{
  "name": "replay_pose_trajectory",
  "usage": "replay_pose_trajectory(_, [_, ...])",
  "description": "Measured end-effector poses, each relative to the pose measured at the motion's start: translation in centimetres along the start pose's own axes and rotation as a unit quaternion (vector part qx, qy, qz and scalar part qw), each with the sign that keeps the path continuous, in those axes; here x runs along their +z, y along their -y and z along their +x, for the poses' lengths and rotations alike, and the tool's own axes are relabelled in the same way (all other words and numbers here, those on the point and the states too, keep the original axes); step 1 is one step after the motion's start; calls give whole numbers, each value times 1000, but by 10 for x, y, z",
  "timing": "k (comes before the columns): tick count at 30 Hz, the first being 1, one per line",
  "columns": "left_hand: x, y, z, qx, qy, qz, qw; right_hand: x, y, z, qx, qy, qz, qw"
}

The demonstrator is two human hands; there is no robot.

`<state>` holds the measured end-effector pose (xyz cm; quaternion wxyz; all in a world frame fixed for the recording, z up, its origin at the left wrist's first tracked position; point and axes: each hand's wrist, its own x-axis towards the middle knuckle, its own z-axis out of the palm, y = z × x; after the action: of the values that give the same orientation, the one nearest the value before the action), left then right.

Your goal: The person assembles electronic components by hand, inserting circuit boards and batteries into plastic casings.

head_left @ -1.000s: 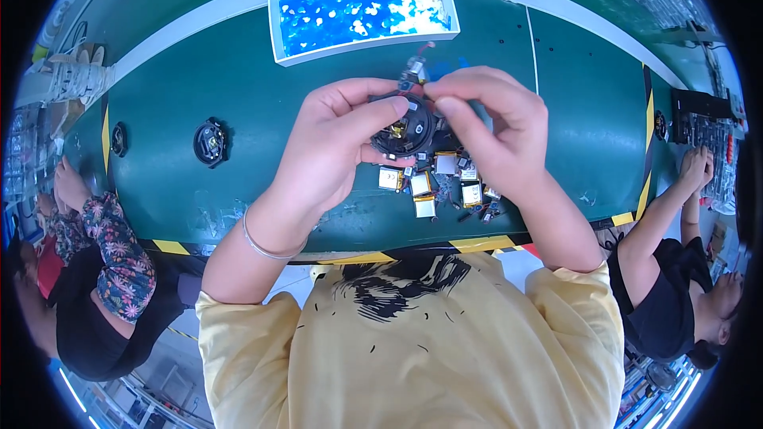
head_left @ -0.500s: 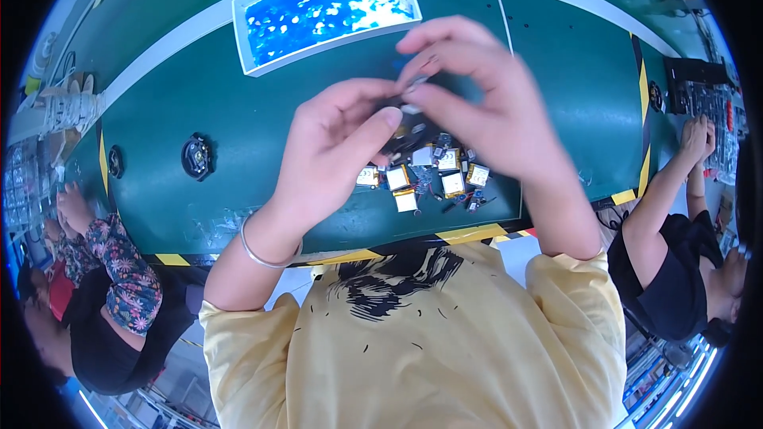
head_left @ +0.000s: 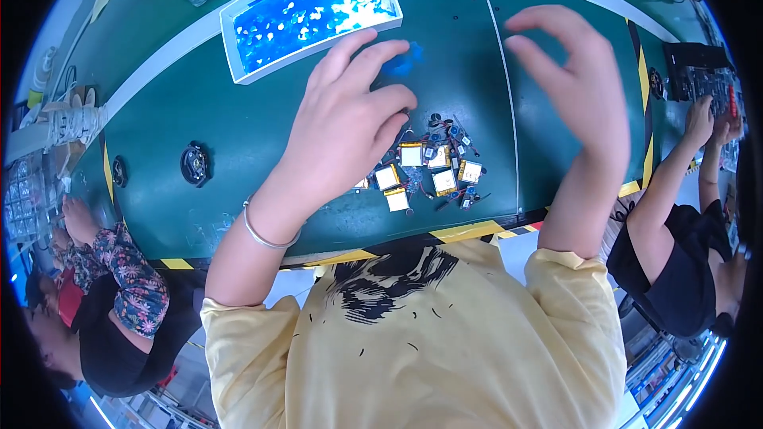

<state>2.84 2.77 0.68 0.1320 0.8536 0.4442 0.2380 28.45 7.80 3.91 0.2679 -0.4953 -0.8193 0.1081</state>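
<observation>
My left hand point(head_left: 342, 111) is over the green bench with its fingers spread and loosely bent, nothing visible in them. Beside its fingertips lies a small, blurred cluster of blue bits point(head_left: 407, 59). To the right, my right hand point(head_left: 584, 71) is raised over the bench, thumb and fingers curved apart with a gap between them. Between my forearms sits a pile of small wired electronic parts point(head_left: 455, 141) with several flat silver battery cells point(head_left: 444, 182). A white box point(head_left: 316, 49) of small blue pieces stands just beyond my left hand.
A round black housing point(head_left: 195, 164) lies on the left of the bench, with another round black part point(head_left: 119, 171) farther left. Yellow-black tape point(head_left: 469, 230) runs along the front edge. Co-workers sit at both sides, one person's hand point(head_left: 699, 121) at the right.
My hands have moved apart, the right one going right. The dark part between them is no longer visible. Blue bits beside my left fingertips and more of the pile now show.
</observation>
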Motion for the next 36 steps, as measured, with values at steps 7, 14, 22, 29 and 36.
replay_pose_trajectory(7, [-2, 12, -11, -237, -33, -560, 793, 46, 65, -4, 5, 95, 344, 934])
replay_pose_trajectory(14, [-8, 15, -23, -250, -18, -633, 732, 68, 63, -10, -6, 77, 467, 881])
replay_pose_trajectory(22, [-16, 26, -28, -294, -41, -696, 654, 83, 66, -12, 117, 256, 536, 796])
replay_pose_trajectory(29, [-18, 24, -30, -305, -79, -733, 603, 68, 66, -8, 109, 314, 400, 854])
replay_pose_trajectory(36, [-19, 25, -31, -327, -93, -672, 658, 48, 58, 2, 4, 377, 289, 880])
